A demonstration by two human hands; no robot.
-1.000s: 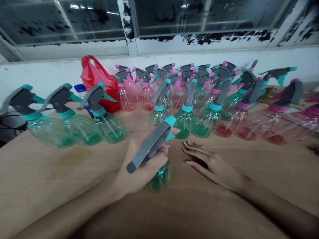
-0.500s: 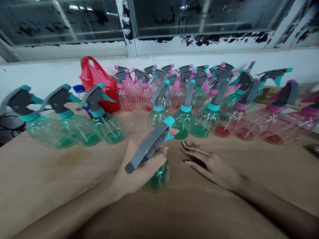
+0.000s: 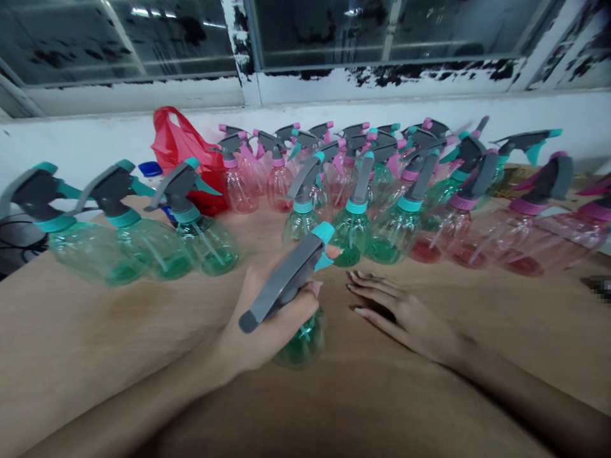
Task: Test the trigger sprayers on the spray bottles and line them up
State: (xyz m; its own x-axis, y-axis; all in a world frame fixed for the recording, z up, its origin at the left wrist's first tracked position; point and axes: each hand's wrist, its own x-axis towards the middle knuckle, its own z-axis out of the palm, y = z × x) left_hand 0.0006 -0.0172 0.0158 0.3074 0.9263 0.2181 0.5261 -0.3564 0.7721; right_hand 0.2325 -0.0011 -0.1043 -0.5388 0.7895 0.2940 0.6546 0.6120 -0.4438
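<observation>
My left hand (image 3: 267,324) is wrapped round the neck of a green spray bottle (image 3: 304,343) with a grey and teal trigger head. The bottle stands upright in front of me, green at its bottom, and its nozzle points away to the right. My fingers hide most of its collar. On the wooden table (image 3: 382,407), just right of that bottle, my right hand (image 3: 398,312) rests palm down with its fingers stretched out and nothing in them. Nearest beyond the right hand are two green spray bottles, one (image 3: 352,238) left of the other (image 3: 394,235).
Three green spray bottles (image 3: 207,245) stand at the left. Several pink spray bottles (image 3: 458,232) line the right, with more pink and green ones behind. A red plastic bag (image 3: 184,149) and a blue-capped bottle (image 3: 151,170) are at the back by the white wall (image 3: 109,137).
</observation>
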